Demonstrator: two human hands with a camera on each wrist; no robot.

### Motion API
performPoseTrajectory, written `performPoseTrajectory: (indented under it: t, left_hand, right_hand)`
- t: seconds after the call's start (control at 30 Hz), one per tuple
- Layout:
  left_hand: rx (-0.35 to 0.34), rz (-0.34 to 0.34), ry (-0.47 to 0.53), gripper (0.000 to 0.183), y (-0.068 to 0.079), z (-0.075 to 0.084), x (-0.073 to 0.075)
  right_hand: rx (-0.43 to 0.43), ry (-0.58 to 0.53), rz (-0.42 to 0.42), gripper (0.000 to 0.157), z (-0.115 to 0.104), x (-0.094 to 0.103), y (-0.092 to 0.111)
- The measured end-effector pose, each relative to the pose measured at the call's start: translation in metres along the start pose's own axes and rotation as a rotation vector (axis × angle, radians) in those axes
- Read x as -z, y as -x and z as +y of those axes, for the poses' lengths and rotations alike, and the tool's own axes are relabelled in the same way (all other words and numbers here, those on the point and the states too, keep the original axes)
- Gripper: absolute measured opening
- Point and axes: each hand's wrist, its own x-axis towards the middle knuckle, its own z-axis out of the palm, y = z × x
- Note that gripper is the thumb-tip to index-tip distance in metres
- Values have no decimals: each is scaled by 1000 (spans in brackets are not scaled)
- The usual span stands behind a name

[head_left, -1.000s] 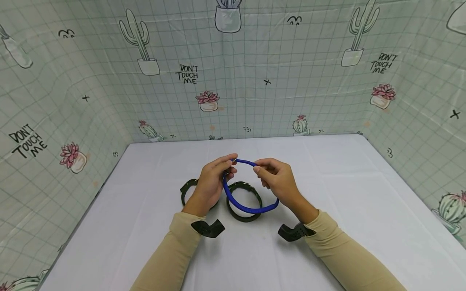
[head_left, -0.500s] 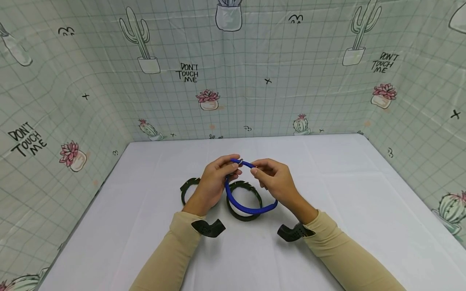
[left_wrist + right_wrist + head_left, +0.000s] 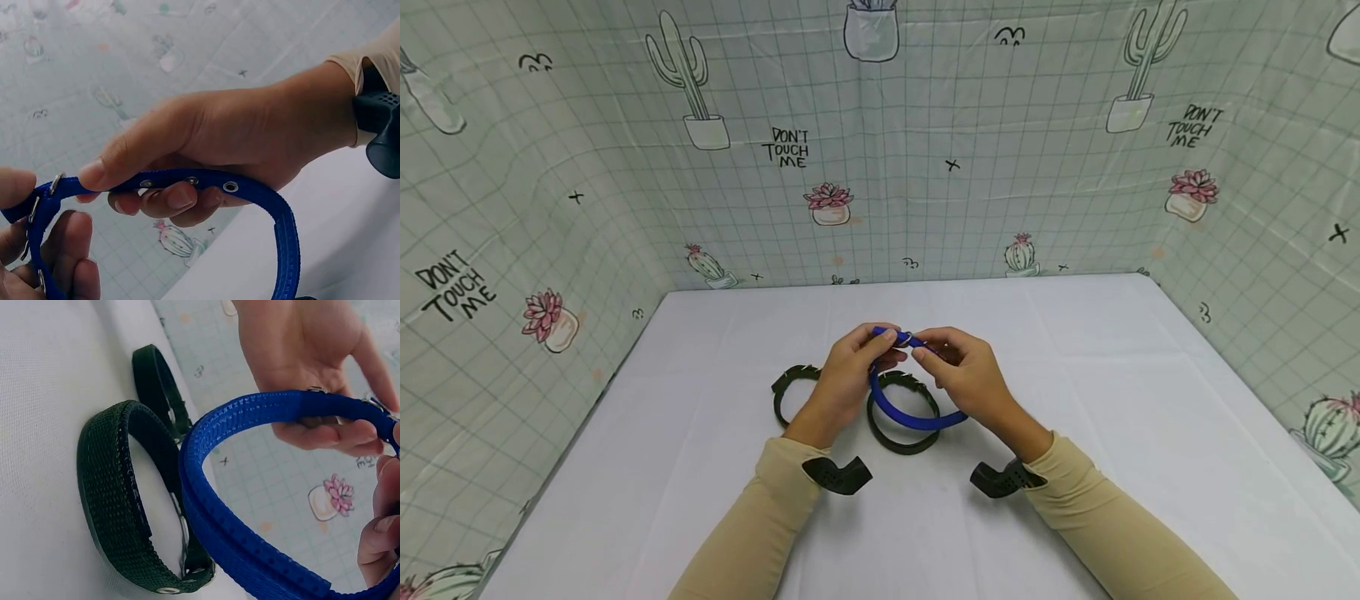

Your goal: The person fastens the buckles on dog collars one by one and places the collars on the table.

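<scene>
A blue pet collar [image 3: 917,422] is held up in a loop between both hands. My left hand [image 3: 842,375] grips its buckle end, with the metal buckle [image 3: 32,209] and a ring [image 3: 57,183] showing beside the fingers in the left wrist view. My right hand [image 3: 973,375] pinches the strap close to that ring, thumb on top. Metal eyelets [image 3: 230,187] run along the strap below the right hand's curled fingers. The free end of the strap passes through the ring toward the left hand. In the right wrist view the collar's stitched band [image 3: 219,519] arcs across.
Two dark green collars lie in loops on the white table [image 3: 1075,375]: one collar [image 3: 906,448] under the blue one, another collar [image 3: 780,400] partly behind the left hand. A cactus-print cloth [image 3: 955,108] walls the table at back and sides.
Both hands have come closer together, the left shifting slightly right. The stretch of blue strap between them has shortened, and the metal ring has emerged from the left fingers.
</scene>
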Motion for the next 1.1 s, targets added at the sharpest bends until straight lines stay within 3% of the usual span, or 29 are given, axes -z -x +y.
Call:
performPoseTrajectory:
  t: [0.23,0.47,0.7,0.93,1.1]
  left_hand:
    - [-24,2,-29,26,3,-1,-4]
    - [-82,-47,-88,25,6,3,-5]
    - [-99,-70,-87,25,7,10,-4]
    - [-96,-16,-18,28,7,11,-4]
    - [-95,-1,19,30,7,9,-3]
  right_hand:
    - [67,34,19,26,-6,0,2]
    - [62,46,-8,31,24,-2,0]
    - [140,7,25,24,31,-1,-1]
    - [108,5,30,22,26,-2,-1]
    - [102,31,29,17,3,-2,3]
